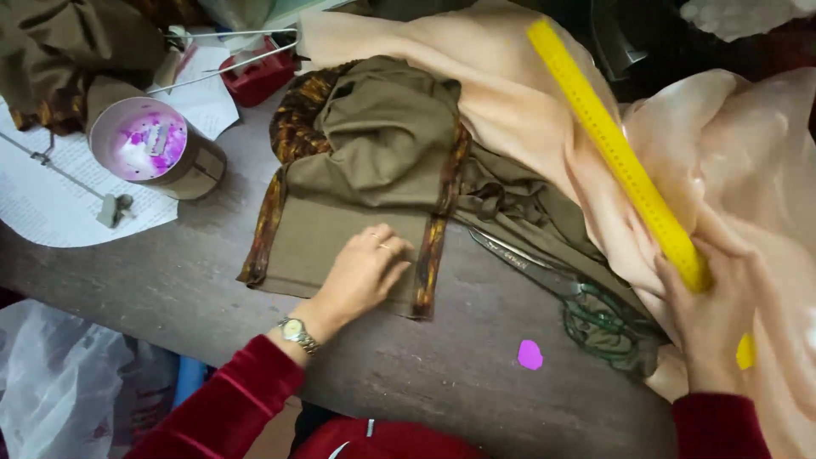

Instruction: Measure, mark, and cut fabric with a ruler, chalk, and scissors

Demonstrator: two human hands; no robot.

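Hands on cloth and ruler at the bench (170, 280)
Left hand (361, 272) lies flat, open, on olive cloth (331, 242); right hand (710, 327) grips a yellow ruler (612, 144), scissors (578, 302) just left of it.

I see both of my arms covered to the wrist in sleeves of deep red, velvety fabric with a soft sheen. On my left hand (361, 274) I wear a thin ring on one finger, and a small round-faced wristwatch on a metal band sits at the wrist. My right hand (710, 327) is bare of jewellery.
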